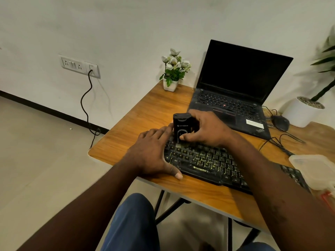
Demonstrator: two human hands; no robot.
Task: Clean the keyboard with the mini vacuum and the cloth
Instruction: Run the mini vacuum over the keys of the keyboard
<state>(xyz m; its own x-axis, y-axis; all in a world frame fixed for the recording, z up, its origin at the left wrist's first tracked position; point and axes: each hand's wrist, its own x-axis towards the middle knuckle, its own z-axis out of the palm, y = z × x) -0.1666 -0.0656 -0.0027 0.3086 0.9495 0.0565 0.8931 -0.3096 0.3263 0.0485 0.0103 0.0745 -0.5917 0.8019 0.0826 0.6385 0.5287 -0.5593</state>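
Where the white wall stands at the left, a socket panel is fixed on it, and a black cable hangs from it down to the floor, near the corner of the wooden table. On this table, the left hand lies with its fingers almost straight and spread a little. It rests on the left end of the keyboard, and its thumb reaches along the near edge. It holds nothing.

Behind it, at the far edge of the table, a small white pot with white flowers stands close to the wall. The mini vacuum is black and stands upright on the top-left keys of the keyboard, just beside the fingertips of the left hand. The right hand grips the vacuum from the right side, with the fingers curled around its body and the thumb on its front.

The keyboard is black with lit letters and lies slanted across the near part of the table. Behind the right hand, a black laptop is open with a dark screen. To its right, a black mouse lies with its wire, near a big white plant pot. At the right edge, a clear plastic box covers the right end of the keyboard.
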